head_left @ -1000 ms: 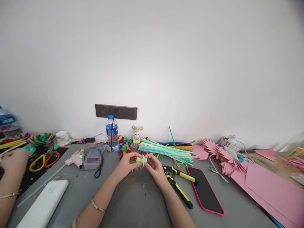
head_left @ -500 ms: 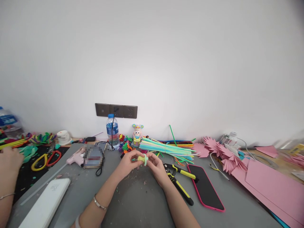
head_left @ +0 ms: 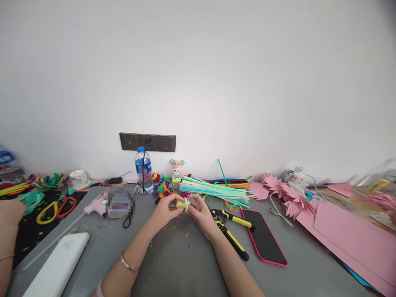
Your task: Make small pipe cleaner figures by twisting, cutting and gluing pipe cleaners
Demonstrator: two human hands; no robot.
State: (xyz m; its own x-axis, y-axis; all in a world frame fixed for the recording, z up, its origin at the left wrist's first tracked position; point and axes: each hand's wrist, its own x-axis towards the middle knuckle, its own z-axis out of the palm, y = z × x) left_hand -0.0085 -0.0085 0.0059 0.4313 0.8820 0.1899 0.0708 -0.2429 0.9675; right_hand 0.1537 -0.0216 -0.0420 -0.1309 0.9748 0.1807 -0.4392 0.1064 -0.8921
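Between my two hands is a small piece that looks made of pipe cleaners (head_left: 186, 205), yellow at its left end with a pale green ring round it. My left hand (head_left: 167, 212) pinches the yellow end between thumb and fingers. From the other side, the fingers of my right hand (head_left: 201, 216) are closed at the green ring, partly hiding it. Just beyond the hands lies a bundle of pastel pipe cleaners (head_left: 216, 190). A small colourful figurine (head_left: 176, 173) stands behind, near the wall. Yellow-and-black pliers (head_left: 233, 239) lie open beside my right forearm.
Right of the pliers is a pink-cased phone (head_left: 264, 237), then pink paper sheets (head_left: 349, 235) and folded paper fans (head_left: 287, 192). On the left are a water bottle (head_left: 144, 171), a pink glue gun (head_left: 96, 204), scissors (head_left: 57, 210), a white oblong object (head_left: 58, 264) and another person's arm (head_left: 9, 231).
The view has shifted slightly, so most things appear a little further left. My fingers have changed position slightly around the small piece, which both hands still hold.
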